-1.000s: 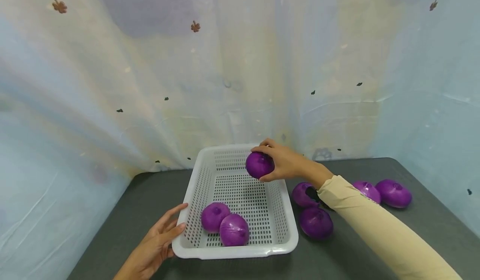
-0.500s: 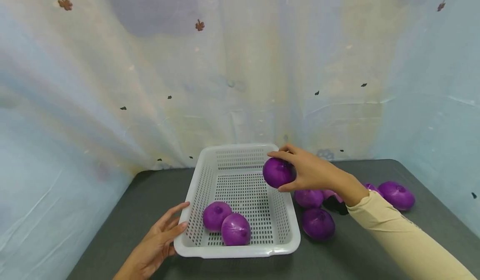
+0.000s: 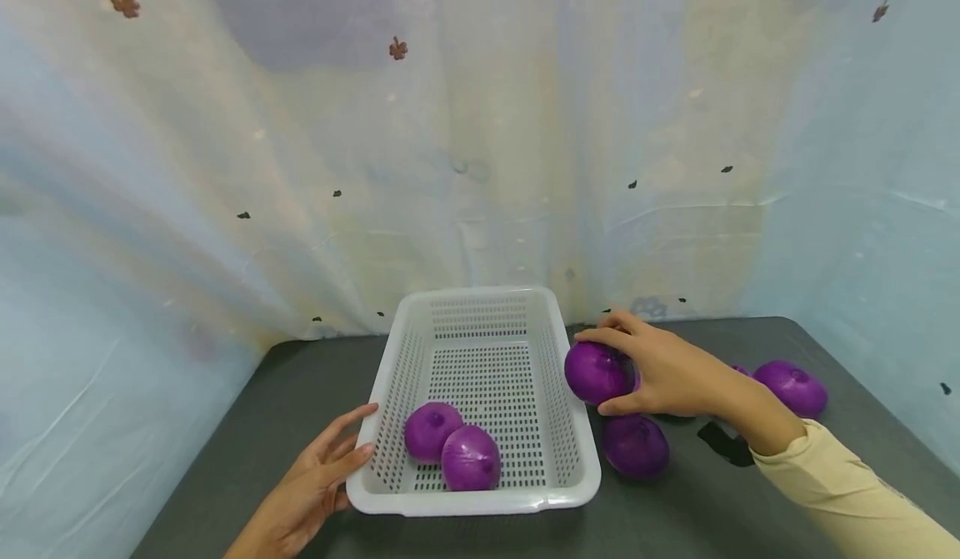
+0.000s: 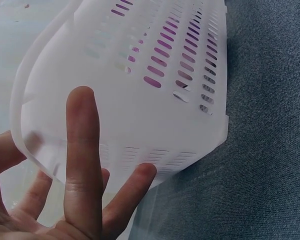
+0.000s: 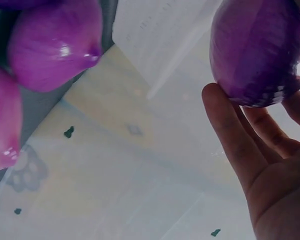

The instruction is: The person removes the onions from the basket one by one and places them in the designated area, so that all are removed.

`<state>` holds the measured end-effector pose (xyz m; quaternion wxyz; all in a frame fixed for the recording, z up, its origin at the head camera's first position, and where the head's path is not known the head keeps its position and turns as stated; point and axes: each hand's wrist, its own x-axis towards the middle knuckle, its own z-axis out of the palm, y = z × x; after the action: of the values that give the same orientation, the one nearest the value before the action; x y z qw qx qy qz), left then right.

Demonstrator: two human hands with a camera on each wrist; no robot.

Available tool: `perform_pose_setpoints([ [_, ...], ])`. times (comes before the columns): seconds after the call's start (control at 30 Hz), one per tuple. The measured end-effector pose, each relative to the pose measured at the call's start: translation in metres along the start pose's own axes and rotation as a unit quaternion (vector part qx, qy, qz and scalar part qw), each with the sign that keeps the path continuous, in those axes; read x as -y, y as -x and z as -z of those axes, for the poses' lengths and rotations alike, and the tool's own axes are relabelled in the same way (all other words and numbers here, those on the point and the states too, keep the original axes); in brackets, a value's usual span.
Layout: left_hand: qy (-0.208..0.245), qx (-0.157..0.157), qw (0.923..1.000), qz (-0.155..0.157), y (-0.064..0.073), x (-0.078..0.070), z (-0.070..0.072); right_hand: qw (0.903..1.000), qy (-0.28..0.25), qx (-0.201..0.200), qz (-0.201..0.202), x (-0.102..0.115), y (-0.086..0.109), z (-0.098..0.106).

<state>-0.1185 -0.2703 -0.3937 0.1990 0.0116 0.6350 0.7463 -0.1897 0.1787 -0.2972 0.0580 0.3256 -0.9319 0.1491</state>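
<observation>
My right hand (image 3: 663, 367) pinches a shiny purple onion (image 3: 596, 373) between thumb and fingers, just outside the right rim of a white slotted plastic basket (image 3: 480, 505). In the right wrist view, the fingers lie along the underside of this onion (image 5: 260, 55). Two more purple onions (image 3: 432, 431) sit together at the near end inside the basket. With fairly straight fingers, my left hand (image 3: 307, 488) touches the basket's near left side. The left wrist view shows its fingers against the basket's outer wall (image 4: 120, 110), with purple visible through the slots.
On the dark grey tabletop (image 3: 300, 392), a purple onion (image 3: 636, 448) lies right of the basket, below the held one. Farther right is another onion (image 3: 791, 388), with one beside it mostly hidden by my right arm. A pale patterned curtain (image 3: 480, 167) hangs behind the table.
My right hand has moved right and down with the onion, from over the basket to beyond its right rim. The left hand and the basket have stayed in place.
</observation>
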Motion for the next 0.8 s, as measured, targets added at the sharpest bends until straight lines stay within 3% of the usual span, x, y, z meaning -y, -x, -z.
perform_pose_setpoints([
  [0.33, -0.009, -0.014, 0.9998, 0.006, -0.001, -0.002, -0.003, 0.9989, 0.041, -0.023, 0.005, -0.013, 0.033, -0.002],
  [0.8, 0.002, -0.028, 0.9996, 0.005, -0.001, -0.001, -0.004, 0.9974, 0.072, -0.006, -0.003, -0.045, 0.080, 0.000],
])
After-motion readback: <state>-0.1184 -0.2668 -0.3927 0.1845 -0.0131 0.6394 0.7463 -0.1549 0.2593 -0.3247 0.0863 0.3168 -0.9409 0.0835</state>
